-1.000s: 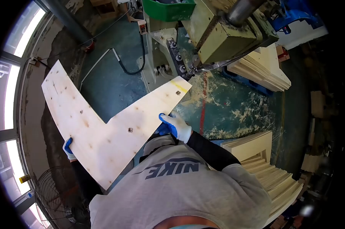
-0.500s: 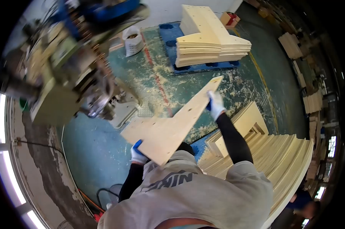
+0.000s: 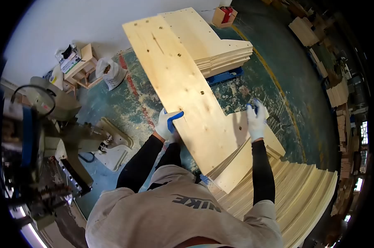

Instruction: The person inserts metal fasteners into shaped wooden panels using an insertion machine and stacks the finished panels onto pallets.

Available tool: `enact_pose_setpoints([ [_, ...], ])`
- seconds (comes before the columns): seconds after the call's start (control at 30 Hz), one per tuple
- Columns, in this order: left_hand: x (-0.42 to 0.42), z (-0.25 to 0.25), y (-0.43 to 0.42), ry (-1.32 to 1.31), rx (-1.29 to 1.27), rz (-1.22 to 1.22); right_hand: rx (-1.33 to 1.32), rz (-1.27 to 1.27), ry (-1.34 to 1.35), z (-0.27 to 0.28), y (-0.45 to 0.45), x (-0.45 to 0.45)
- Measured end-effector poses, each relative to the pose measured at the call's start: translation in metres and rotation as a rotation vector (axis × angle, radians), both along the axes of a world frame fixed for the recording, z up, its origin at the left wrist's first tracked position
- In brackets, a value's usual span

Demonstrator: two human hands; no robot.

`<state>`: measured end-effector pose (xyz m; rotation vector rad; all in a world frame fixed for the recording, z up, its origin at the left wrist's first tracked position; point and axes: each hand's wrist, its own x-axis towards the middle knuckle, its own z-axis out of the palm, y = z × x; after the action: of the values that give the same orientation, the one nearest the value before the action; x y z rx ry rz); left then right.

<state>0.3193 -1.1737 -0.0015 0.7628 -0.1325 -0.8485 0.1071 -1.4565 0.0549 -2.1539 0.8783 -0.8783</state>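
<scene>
Head view: the angled board (image 3: 176, 80) runs from upper left to centre right, overlapping the lower-right stack (image 3: 302, 188). The left hand (image 3: 164, 125) clasps its left edge, thumb on top, other fingers hidden; the right hand's (image 3: 257, 125) loosely bent, parted fingers are over its shorter arm, contact unclear. This looks like positioning, calling for level support

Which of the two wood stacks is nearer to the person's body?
The lower-right stack, with fanned edges; the other stack sits on a blue pallet.

A pale, angled plywood panel (image 3: 183, 84), flecked with dark knots, sits at a slant, one end over the stack of cut panels (image 3: 298, 188), its long arm jutting beyond.
</scene>
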Motion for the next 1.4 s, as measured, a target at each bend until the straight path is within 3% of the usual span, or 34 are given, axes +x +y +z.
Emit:
enact_pose_setpoints([
  [0.1,0.065,0.006,-0.067,-0.106,-0.037,-0.115,0.084,0.109,0.009,-0.036,-0.054,0.104],
  [0.13,0.091,-0.002,-0.085,-0.274,0.024,-0.204,0.196,0.166,0.048,-0.050,-0.071,0.128],
  [0.17,0.107,-0.006,-0.120,-0.250,0.031,-0.127,0.294,0.222,0.061,-0.060,-0.098,0.166],
  [0.2,0.134,-0.006,-0.151,-0.303,0.006,-0.155,0.370,0.277,-0.095,-0.087,-0.116,0.195],
  [0.23,0.146,-0.006,-0.171,-0.323,-0.005,-0.181,0.629,0.341,-0.193,-0.081,-0.128,0.217],
  [0.3,0.188,0.002,-0.211,-0.397,0.119,-0.226,0.786,0.269,-0.402,-0.059,-0.152,0.244],
  [0.43,0.255,-0.004,-0.242,-0.262,0.344,-0.181,0.555,0.110,-0.248,-0.080,-0.248,0.296],
  [0.63,0.293,-0.125,-0.173,-0.356,0.846,0.130,0.544,0.062,-0.163,-0.144,-0.407,0.434],
  [0.7,0.277,-0.119,-0.164,0.123,0.938,0.268,0.531,0.067,-0.055,-0.168,-0.460,0.493],
  [0.8,0.223,-0.138,-0.159,0.414,1.101,0.539,0.640,0.086,-0.107,-0.214,-0.522,0.584],
  [0.87,0.188,-0.116,-0.189,0.557,1.162,0.524,0.635,0.121,-0.100,-0.236,-0.551,0.624],
  [0.97,0.170,-0.086,-0.247,0.694,1.146,0.220,0.512,0.172,0.054,-0.278,-0.583,0.672],
  [1.03,0.169,-0.082,-0.282,0.655,1.105,0.214,0.448,0.239,0.171,-0.308,-0.595,0.697],
  [1.07,0.167,-0.077,-0.298,0.686,1.078,0.272,0.424,0.261,0.333,-0.320,-0.601,0.704],
  [1.2,0.169,-0.063,-0.339,0.766,1.064,0.402,0.224,0.284,0.323,-0.323,-0.593,0.717],
  [1.4,0.153,-0.075,-0.376,0.779,1.042,0.506,-0.009,0.300,0.525,-0.338,-0.600,0.720],
])
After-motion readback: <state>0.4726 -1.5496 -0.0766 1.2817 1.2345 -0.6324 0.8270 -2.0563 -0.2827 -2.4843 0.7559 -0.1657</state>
